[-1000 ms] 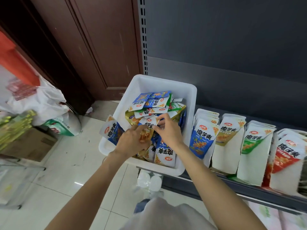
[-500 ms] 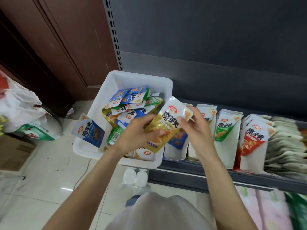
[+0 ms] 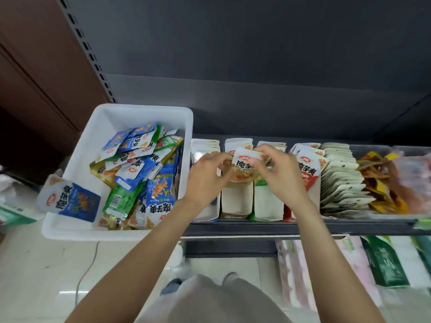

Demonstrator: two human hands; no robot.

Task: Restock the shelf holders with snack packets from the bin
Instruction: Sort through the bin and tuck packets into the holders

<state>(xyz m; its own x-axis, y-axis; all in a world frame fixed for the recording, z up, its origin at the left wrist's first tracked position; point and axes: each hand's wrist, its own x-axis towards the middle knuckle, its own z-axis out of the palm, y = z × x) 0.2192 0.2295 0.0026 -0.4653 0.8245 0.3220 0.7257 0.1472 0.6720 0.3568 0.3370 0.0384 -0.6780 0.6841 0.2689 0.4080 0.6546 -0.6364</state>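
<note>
Left hand [image 3: 205,176] and right hand [image 3: 277,176] both pinch the light, crinkly, probably slippery snack packet [image 3: 243,169] by its upper edges above the second holder [image 3: 236,201] right of the bin [image 3: 77,227].

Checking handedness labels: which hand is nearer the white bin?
Left. The left hand sits just right of the bin, holding the yellow packet's left edge. The right hand holds its right edge, farther away.

Both hands, left [image 3: 205,180], right [image 3: 277,176], pinching yellow snack packet [image 3: 243,170] over white shelf holder [image 3: 236,201]; bin [image 3: 77,227] alongside
</note>
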